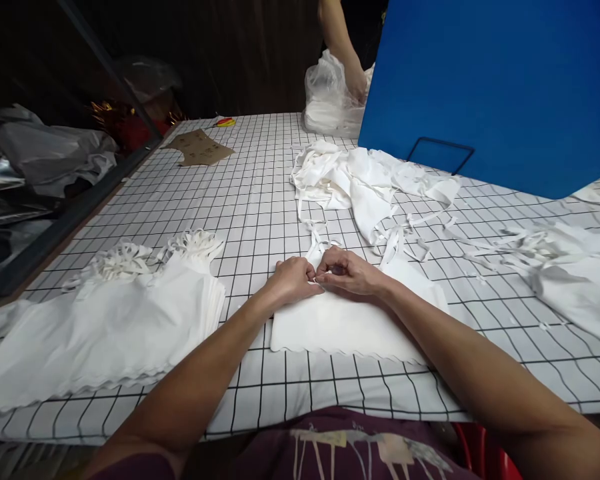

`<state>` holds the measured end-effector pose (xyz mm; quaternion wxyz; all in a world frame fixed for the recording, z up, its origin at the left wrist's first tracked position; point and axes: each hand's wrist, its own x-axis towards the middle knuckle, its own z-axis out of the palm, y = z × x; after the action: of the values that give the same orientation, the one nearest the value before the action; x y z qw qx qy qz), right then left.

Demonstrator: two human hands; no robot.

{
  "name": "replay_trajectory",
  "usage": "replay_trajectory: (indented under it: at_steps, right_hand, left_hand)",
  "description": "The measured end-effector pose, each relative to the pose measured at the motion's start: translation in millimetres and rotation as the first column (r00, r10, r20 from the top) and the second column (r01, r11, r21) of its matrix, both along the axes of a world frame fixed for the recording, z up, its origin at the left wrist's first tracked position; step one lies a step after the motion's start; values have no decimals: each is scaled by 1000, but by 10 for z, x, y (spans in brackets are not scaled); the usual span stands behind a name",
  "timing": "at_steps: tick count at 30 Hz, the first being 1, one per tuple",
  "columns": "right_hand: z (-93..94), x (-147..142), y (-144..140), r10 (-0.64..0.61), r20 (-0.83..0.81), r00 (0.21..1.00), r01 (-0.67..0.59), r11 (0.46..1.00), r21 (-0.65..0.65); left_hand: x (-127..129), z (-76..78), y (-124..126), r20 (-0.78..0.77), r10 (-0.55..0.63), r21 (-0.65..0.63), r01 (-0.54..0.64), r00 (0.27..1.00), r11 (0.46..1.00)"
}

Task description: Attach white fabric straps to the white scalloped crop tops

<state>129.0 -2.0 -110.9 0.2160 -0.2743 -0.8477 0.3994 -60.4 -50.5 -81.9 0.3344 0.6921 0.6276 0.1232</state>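
Observation:
A white camisole [350,327] with thin straps and a scalloped hem lies flat in front of me, hem towards me. My left hand [295,279] is closed at its top edge, thumb and fingers pinching the fabric. Right beside it, my right hand [353,270] pinches the same edge with bent fingers. The fingertips of both hands nearly meet. A small pinkish bit shows between them, too small to make out. One strap [394,247] stretches out beyond my right hand. To the left rests a neat stack of white camisoles [145,327], straps bunched at the far end.
Loose white camisoles [355,177] are heaped beyond my hands, and more white garments [580,273] lie at right. A large blue board [490,87] stands at the back right. Further off are a brown paper pattern [200,147], scissors [225,122] and another person's arm [344,47] by a plastic bag [327,93].

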Motion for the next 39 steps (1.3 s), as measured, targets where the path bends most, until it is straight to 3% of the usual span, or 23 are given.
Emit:
replay_trajectory:
  at_steps: [26,39]
  right_hand:
    - [14,9,7,54,11,998,-54,997,50]
    - [-14,-21,-8,19,-21,1000,-19,999,36]
  left_hand:
    - [-13,-54,19,69,31,12,-32,997,999]
    - [1,-26,17,-10,23,-42,-24,1000,999]
